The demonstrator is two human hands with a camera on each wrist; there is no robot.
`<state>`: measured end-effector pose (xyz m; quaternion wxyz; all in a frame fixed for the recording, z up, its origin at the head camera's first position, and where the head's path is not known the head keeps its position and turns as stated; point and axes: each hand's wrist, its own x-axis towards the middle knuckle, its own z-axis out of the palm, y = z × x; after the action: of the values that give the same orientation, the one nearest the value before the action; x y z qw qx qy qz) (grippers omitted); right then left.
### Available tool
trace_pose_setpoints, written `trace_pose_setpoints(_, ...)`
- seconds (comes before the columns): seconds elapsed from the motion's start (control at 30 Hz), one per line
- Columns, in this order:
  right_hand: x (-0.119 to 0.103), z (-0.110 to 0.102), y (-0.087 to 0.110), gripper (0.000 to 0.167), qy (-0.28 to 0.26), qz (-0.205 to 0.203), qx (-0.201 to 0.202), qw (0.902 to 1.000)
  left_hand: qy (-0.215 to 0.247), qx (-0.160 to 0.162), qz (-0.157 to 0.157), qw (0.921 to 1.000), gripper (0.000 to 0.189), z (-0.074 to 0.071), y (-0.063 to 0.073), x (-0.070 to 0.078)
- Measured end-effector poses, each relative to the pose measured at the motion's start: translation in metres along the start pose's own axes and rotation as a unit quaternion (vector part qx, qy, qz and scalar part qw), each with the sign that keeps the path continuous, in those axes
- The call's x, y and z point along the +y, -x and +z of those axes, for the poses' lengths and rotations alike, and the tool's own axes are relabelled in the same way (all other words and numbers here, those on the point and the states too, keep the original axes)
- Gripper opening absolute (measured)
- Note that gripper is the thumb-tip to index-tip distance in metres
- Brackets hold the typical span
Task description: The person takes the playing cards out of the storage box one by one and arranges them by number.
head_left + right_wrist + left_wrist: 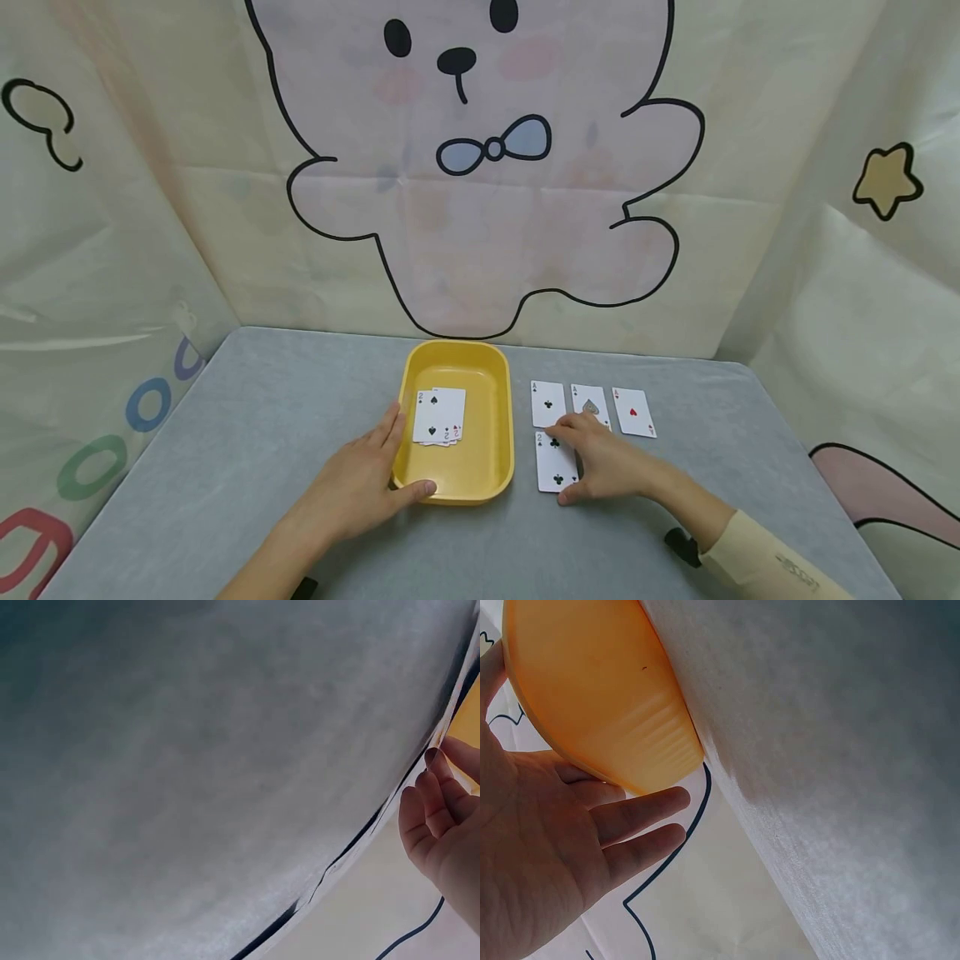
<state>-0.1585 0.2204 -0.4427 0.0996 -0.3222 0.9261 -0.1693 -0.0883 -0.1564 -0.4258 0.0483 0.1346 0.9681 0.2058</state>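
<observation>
A yellow tray (491, 492) stands mid-table with a small overlapping pile of playing cards (447, 408) in it, a two of spades among them. My left hand (367, 483) rests at the tray's near left side, fingers extended along the rim and thumb on the front corner. In the left wrist view, its straight fingers (641, 814) lie beside the tray's outer wall (615, 690). On the right, my right hand (607, 462) holds a two of clubs (553, 471) between the thumb and fingers at its edges. That card lies at table level, partly covered by the hand.
Just beyond the right hand lie an ace of clubs (547, 406), an ace of spades (588, 400), partly hidden by the fingers, and an ace of hearts (634, 414). The grey cloth-covered table (315, 383) meets a printed curtain (480, 225) behind and at the sides.
</observation>
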Motion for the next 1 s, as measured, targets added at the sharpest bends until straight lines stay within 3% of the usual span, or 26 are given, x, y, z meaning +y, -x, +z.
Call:
trace_pose_setpoints(0.5, 0.002, 0.0, 0.001, 0.088, 0.013, -0.007, 0.008, 0.9999, -0.001, -0.001, -0.003, 1.0, 0.112, -0.001, 0.0, 0.002)
trace_pose_setpoints(1.0, -0.014, -0.037, -0.008, 0.071, -0.049, 0.039, 0.023, 0.9978, 0.002, -0.005, -0.008, 1.0, 0.112, -0.001, 0.0, 0.002)
